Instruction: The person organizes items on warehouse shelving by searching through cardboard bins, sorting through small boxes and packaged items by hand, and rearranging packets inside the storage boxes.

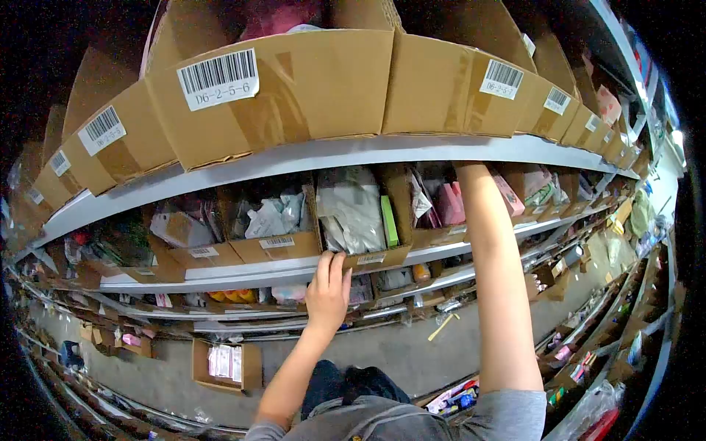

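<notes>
My left hand (329, 287) rests its fingertips on the front edge of a cardboard bin (375, 260), which holds clear plastic packages (350, 213) and a green box (389, 221). Its fingers are slightly apart, with nothing held. The right forearm (494, 257) reaches up into the shelf, over a bin with pink boxes (451, 203). That hand is hidden behind the upper shelf edge, so its fingers and anything in them do not show.
Large cardboard bins with barcode labels (218, 77) line the upper shelf, above a grey metal beam (294, 159). More bins fill the lower shelves. An open carton (252, 367) stands on the floor at lower left. More shelving (599, 334) stands at right.
</notes>
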A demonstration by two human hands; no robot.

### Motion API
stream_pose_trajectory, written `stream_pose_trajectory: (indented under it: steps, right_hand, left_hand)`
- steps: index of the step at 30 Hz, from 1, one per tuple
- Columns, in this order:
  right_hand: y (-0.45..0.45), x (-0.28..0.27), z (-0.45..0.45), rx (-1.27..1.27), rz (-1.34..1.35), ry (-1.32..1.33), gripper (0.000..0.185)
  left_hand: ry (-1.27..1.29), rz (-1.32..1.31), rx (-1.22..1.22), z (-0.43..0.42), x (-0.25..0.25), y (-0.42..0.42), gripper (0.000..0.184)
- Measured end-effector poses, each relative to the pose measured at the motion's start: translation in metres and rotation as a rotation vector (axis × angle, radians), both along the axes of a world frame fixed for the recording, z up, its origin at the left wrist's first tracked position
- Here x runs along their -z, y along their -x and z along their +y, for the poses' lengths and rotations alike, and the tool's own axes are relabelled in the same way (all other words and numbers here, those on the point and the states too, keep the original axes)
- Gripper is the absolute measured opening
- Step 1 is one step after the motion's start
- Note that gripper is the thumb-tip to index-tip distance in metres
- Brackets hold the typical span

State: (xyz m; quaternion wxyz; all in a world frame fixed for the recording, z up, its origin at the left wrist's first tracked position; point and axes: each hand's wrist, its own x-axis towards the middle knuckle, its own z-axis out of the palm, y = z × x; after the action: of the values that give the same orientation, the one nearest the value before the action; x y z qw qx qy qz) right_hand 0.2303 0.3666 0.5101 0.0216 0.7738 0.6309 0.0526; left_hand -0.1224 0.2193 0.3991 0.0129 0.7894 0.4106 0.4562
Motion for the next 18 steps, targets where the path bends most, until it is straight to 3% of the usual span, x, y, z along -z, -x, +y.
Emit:
stream_pose_trajectory:
  steps: [7,9,13,15,17,18]
  right_hand:
    - [0.008,-0.001,-0.025,-0.073,-0.019,-0.185,0.042]
    - [0.017,0.001,-0.043,-0.131,-0.044,-0.318,0.042]
    - [0.052,0.004,-0.1,-0.356,-0.275,-0.773,0.042]
    - [0.069,0.0,-0.144,-0.49,-0.491,-0.999,0.016]
    - [0.068,0.015,-0.17,-0.49,-0.52,-1.294,0.025]
    - [0.069,0.022,-0.189,-0.409,-0.474,-1.297,0.025]
  left_hand:
    - [0.046,-0.007,0.013,-0.004,-0.001,0.0,0.033]
    - [-0.066,0.024,-0.008,-0.002,0.0,0.001,0.035]
    - [-0.071,0.018,-0.001,-0.001,0.0,0.0,0.033]
    - [-0.046,0.009,0.007,-0.002,-0.003,0.0,0.033]
    - [0.064,-0.061,0.055,-0.003,-0.003,-0.001,0.031]
    - [0.034,-0.067,0.043,-0.003,-0.001,-0.002,0.032]
